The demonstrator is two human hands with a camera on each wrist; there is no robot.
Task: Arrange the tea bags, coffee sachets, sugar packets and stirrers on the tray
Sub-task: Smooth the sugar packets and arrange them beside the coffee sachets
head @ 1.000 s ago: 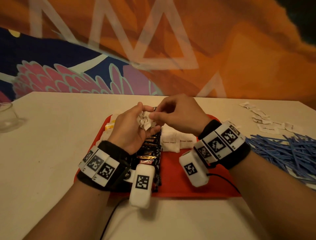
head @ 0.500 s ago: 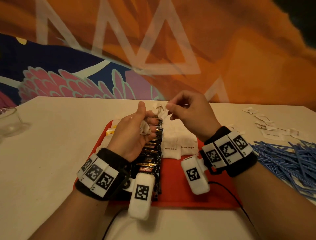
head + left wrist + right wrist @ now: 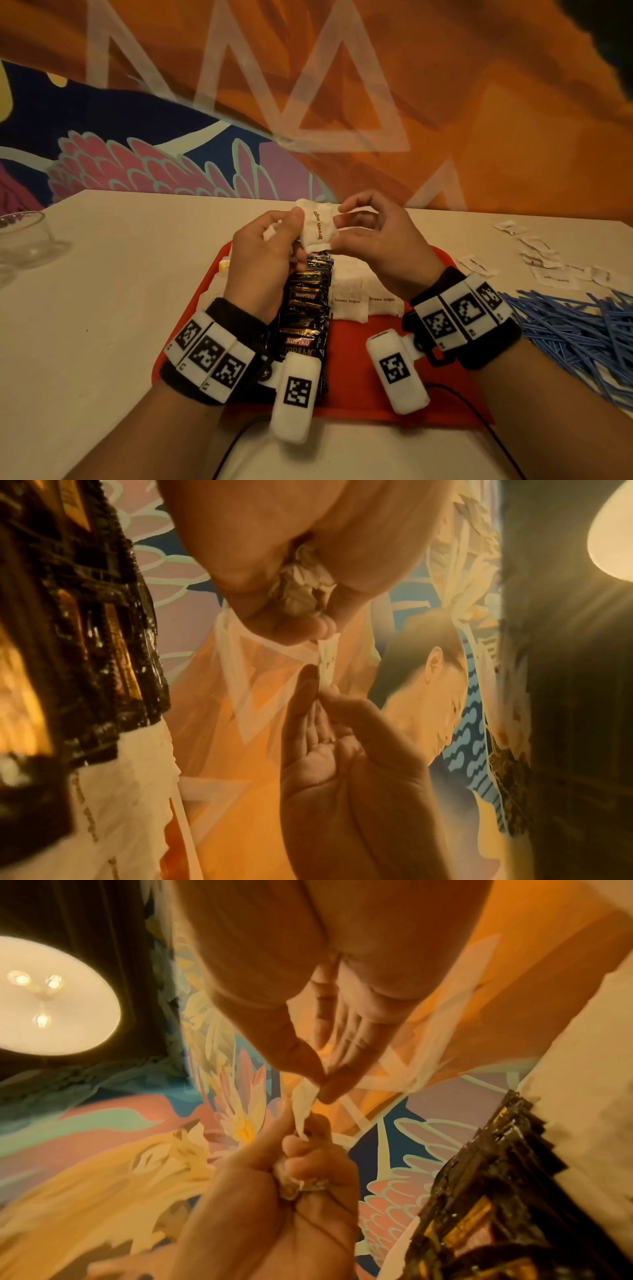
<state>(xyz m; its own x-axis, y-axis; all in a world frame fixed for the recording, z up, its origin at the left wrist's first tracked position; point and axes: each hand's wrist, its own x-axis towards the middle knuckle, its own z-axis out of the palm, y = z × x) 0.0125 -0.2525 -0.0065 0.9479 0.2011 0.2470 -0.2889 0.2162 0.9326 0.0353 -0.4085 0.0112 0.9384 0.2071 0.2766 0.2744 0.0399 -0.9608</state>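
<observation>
1. Left hand (image 3: 263,260) of mine is up over the far end of the flat red plastic tray (image 3: 346,383), thumb and forefinger pinching the left edge of a small white paper sugar packet printed "brown sugar" (image 3: 317,224), with the other fingers curled round a crumpled bunch of white paper packets (image 3: 301,588) in the palm
2. Right hand (image 3: 380,243) pinches the same packet's right edge between thumb and forefinger, its remaining fingers loosely spread; the packet hangs upright in the air between the two hands, at 12 o'clock from the tray's middle
3. I judge the packet very light, soft and easily creased, its loose fill shifting inside; the paper could tear if I pull the two edges apart, so I would hold it by a sealed edge with a gentle pinch
4. Below it, the row of white brown-sugar packets already on the tray (image 3: 364,301) lies at about 1 o'clock from the tray's middle, just beside the overlapping column of glossy black coffee sachets (image 3: 305,308), which look slippery
5. Off the tray at 3 o'clock lie the thin blue plastic stirrers (image 3: 579,325) in a heap, with scattered white packets on the table (image 3: 548,260) at 2 o'clock
</observation>
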